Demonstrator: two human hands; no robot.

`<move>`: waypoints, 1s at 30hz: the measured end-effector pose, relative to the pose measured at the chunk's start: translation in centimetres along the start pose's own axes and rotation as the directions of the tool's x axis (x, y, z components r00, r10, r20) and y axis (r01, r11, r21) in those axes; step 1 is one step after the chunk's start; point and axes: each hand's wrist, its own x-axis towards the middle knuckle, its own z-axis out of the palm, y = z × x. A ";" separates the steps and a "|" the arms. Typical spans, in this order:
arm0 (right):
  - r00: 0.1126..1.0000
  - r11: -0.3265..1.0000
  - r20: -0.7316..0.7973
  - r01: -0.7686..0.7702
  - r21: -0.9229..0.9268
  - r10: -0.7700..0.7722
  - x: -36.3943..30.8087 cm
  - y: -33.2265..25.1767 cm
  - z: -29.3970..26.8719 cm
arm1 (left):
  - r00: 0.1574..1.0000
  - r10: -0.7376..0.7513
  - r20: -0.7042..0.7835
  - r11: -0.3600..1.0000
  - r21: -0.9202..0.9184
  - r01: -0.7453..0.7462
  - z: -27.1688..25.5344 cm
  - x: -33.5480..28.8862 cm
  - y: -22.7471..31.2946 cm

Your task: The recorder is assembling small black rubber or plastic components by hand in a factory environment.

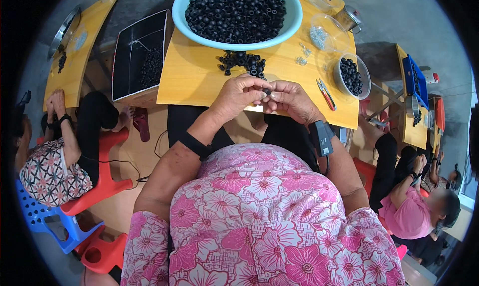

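Close together over the table's near edge, my left hand (237,97) and my right hand (291,100) pinch one small round black part (267,92) between thumbs and fingertips. It looks like a short rubber or plastic ring, partly covered by my fingers. Just beyond my hands lies a loose pile of the same black parts (243,62). Behind that pile, a wide light-blue basin (175,11) is heaped with many more.
On the table's right are red-handled snips (327,95), a clear tub of black parts (368,81), a clear container of small pale pieces (319,37) and a metal mug (349,17). A box (116,66) stands left. People sit at tables on both sides.
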 end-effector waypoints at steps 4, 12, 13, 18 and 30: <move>0.995 0.995 -0.090 0.034 -0.098 -0.043 -0.5 0.7 0.9 | 0.999 0.017 -0.030 0.994 0.106 -0.014 0.4 -0.4 0.1; 0.924 0.945 -0.265 0.212 -0.249 -0.277 -0.9 2.8 2.4 | 1.000 0.000 0.021 0.983 0.184 -0.004 1.0 -1.2 1.0; 0.924 0.945 -0.265 0.211 -0.249 -0.276 -0.9 3.0 2.5 | 1.000 0.009 0.030 0.984 0.178 -0.014 1.1 -1.2 0.8; 0.899 0.909 -0.270 0.250 -0.333 -0.346 -0.9 3.8 2.3 | 0.998 0.008 0.055 0.985 0.172 -0.017 0.7 -1.0 0.0; 0.863 0.872 -0.300 0.268 -0.410 -0.406 -0.2 3.8 2.7 | 1.000 -0.010 0.008 0.993 0.117 0.009 0.6 -0.4 0.4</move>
